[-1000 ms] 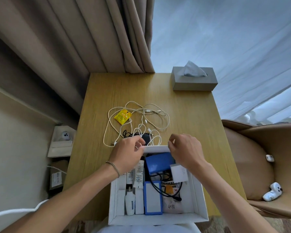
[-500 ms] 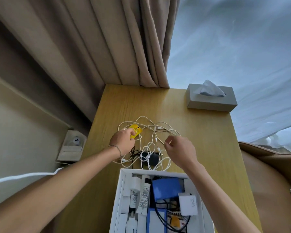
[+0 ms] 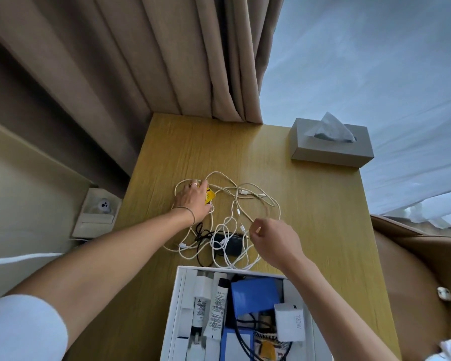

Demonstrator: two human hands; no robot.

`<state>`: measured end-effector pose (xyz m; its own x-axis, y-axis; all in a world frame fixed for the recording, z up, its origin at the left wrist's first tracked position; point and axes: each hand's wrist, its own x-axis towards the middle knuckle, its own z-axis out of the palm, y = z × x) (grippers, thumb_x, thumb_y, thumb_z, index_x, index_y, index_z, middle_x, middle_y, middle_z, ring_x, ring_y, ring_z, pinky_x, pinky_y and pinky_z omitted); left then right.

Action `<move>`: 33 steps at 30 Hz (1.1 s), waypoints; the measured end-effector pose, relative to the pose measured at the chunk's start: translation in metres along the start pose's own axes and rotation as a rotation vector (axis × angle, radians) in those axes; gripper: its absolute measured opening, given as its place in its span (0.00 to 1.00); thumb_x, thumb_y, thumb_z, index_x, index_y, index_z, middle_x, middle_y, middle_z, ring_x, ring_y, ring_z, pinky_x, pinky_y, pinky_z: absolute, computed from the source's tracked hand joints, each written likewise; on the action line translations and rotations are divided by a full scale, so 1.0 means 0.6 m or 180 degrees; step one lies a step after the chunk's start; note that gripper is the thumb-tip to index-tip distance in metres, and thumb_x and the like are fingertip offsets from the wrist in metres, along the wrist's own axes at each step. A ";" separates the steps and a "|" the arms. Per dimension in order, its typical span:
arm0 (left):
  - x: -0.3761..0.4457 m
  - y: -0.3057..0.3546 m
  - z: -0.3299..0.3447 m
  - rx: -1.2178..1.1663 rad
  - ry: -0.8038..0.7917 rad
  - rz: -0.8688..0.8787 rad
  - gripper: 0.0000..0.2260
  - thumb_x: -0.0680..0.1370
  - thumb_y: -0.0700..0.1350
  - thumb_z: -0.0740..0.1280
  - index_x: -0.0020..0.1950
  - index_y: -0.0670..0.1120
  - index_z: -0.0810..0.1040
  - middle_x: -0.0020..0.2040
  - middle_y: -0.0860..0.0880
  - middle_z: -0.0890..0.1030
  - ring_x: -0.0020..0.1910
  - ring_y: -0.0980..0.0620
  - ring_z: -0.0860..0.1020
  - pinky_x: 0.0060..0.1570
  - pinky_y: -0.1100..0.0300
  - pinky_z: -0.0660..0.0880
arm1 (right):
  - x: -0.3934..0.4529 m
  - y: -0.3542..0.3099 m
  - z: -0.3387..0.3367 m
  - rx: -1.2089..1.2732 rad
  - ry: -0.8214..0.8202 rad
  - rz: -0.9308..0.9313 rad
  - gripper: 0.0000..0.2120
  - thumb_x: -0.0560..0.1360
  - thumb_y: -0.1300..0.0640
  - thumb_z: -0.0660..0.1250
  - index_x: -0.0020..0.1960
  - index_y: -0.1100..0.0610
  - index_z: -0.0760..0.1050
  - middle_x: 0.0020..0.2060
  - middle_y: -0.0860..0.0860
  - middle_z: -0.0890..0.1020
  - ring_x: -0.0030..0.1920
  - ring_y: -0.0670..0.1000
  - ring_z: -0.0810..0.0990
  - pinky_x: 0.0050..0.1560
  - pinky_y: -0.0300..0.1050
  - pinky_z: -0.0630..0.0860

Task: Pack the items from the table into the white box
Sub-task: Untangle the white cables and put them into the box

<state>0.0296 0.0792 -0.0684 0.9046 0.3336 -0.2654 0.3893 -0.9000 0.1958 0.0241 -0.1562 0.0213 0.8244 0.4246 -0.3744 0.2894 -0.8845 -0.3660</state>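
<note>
Head view, nearest first: the white box (image 3: 179, 308) sits open at the near edge of the wooden bench (image 3: 318, 230), already holding 2 white tubes (image 3: 214, 308) side by side at its left, a blue case (image 3: 255, 295) in the middle, a white charger block (image 3: 289, 325) marked 120W at its right, and dark cords lower down. Just beyond the box's far rim lies a tangle of white cables (image 3: 235, 225) spread over the bench, with a black adapter (image 3: 232, 246) and its black cord under the near loops. The right hand (image 3: 274, 243) hovers over the tangle's near right side, its grip pinched on 1 white strand between thumb and fingertips. The left hand (image 3: 193, 201), a thin bracelet at its wrist and a ring on 1 finger, lies palm down at the tangle's far left, fingers closed over a small yellow packet (image 3: 210, 198) that pokes out at the hand's right edge; whether the packet is lifted off the bench cannot be told. Farther back, at the bench's far right corner, stands a grey tissue box (image 3: 331, 152). Beige curtains (image 3: 167, 61) hang behind the bench.
</note>
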 end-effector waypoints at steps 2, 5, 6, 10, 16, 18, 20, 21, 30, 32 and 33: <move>0.004 0.002 0.005 0.0003 0.0037 0.0021 0.25 0.73 0.53 0.74 0.66 0.50 0.68 0.63 0.43 0.74 0.56 0.41 0.76 0.48 0.48 0.78 | 0.004 -0.002 0.005 -0.0116 -0.0089 -0.0062 0.11 0.79 0.57 0.60 0.50 0.50 0.82 0.40 0.48 0.85 0.36 0.49 0.82 0.38 0.48 0.83; 0.006 0.005 0.005 -0.0050 0.0021 0.0112 0.26 0.72 0.46 0.74 0.67 0.51 0.68 0.64 0.43 0.73 0.55 0.41 0.77 0.45 0.50 0.78 | 0.014 -0.006 0.014 -0.0293 -0.0207 -0.0194 0.12 0.78 0.59 0.60 0.50 0.52 0.82 0.39 0.49 0.85 0.36 0.51 0.83 0.38 0.47 0.83; 0.005 0.007 0.004 -0.0087 0.0007 0.0132 0.26 0.72 0.44 0.73 0.66 0.51 0.68 0.62 0.44 0.73 0.54 0.41 0.77 0.44 0.50 0.78 | 0.019 -0.009 0.018 -0.0338 -0.0243 -0.0222 0.12 0.77 0.60 0.60 0.50 0.52 0.82 0.40 0.49 0.85 0.37 0.52 0.82 0.37 0.46 0.82; 0.003 0.005 -0.003 -0.0297 0.0119 0.0182 0.23 0.71 0.36 0.67 0.65 0.49 0.71 0.48 0.46 0.79 0.42 0.45 0.79 0.36 0.55 0.74 | 0.036 -0.021 0.034 -0.0530 -0.0369 -0.0281 0.12 0.76 0.63 0.60 0.52 0.55 0.81 0.44 0.52 0.85 0.41 0.55 0.83 0.38 0.47 0.82; -0.014 -0.017 -0.043 -0.0840 0.0501 0.0005 0.07 0.73 0.36 0.65 0.48 0.45 0.77 0.37 0.45 0.80 0.34 0.43 0.75 0.31 0.58 0.66 | 0.057 -0.029 0.061 -0.0829 -0.0535 -0.0463 0.15 0.73 0.65 0.66 0.60 0.57 0.77 0.53 0.53 0.77 0.50 0.54 0.77 0.43 0.45 0.76; -0.033 -0.018 -0.063 -0.1248 0.0598 -0.0081 0.06 0.73 0.37 0.66 0.45 0.46 0.79 0.33 0.47 0.79 0.30 0.45 0.76 0.28 0.59 0.67 | 0.062 -0.031 0.069 -0.0905 -0.0549 -0.0497 0.17 0.73 0.62 0.69 0.61 0.57 0.76 0.55 0.54 0.77 0.54 0.56 0.76 0.45 0.46 0.76; -0.059 -0.016 -0.084 -0.1717 0.0653 -0.0103 0.07 0.73 0.37 0.68 0.47 0.49 0.80 0.32 0.50 0.79 0.29 0.49 0.76 0.26 0.61 0.69 | 0.067 -0.034 0.075 -0.0936 -0.0558 -0.0513 0.18 0.73 0.59 0.71 0.62 0.56 0.76 0.56 0.55 0.76 0.57 0.56 0.76 0.47 0.47 0.79; -0.075 -0.015 -0.094 -0.1921 0.0659 -0.0097 0.08 0.73 0.38 0.69 0.48 0.49 0.81 0.33 0.50 0.80 0.29 0.50 0.77 0.26 0.61 0.70 | 0.070 -0.036 0.079 -0.0942 -0.0566 -0.0520 0.20 0.72 0.57 0.73 0.63 0.56 0.75 0.57 0.55 0.76 0.57 0.56 0.76 0.48 0.47 0.79; -0.225 0.002 -0.146 -0.2656 0.0614 -0.0243 0.20 0.69 0.36 0.72 0.56 0.55 0.78 0.43 0.53 0.81 0.40 0.42 0.80 0.38 0.45 0.79 | 0.074 -0.046 0.091 -0.1560 -0.0619 -0.1061 0.16 0.69 0.48 0.73 0.54 0.52 0.78 0.44 0.50 0.77 0.50 0.53 0.74 0.52 0.48 0.70; -0.248 -0.001 -0.146 -0.2782 0.0531 -0.0205 0.18 0.70 0.36 0.72 0.54 0.55 0.79 0.44 0.55 0.81 0.40 0.45 0.80 0.39 0.45 0.80 | 0.072 -0.044 0.090 -0.1670 -0.0522 -0.1206 0.17 0.68 0.42 0.71 0.52 0.51 0.78 0.43 0.49 0.78 0.51 0.53 0.73 0.50 0.48 0.68; -0.259 -0.003 -0.146 -0.2844 0.0484 -0.0199 0.16 0.71 0.36 0.71 0.53 0.54 0.79 0.44 0.56 0.81 0.40 0.47 0.81 0.39 0.46 0.81 | 0.070 -0.042 0.088 -0.1682 -0.0480 -0.1248 0.18 0.68 0.40 0.70 0.51 0.51 0.78 0.43 0.49 0.77 0.51 0.54 0.73 0.49 0.48 0.66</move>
<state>-0.0964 0.0536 0.0552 0.8658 0.4649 -0.1851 0.3708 -0.3476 0.8612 0.0258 -0.1057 -0.0300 0.5439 0.7220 -0.4277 0.7841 -0.6189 -0.0475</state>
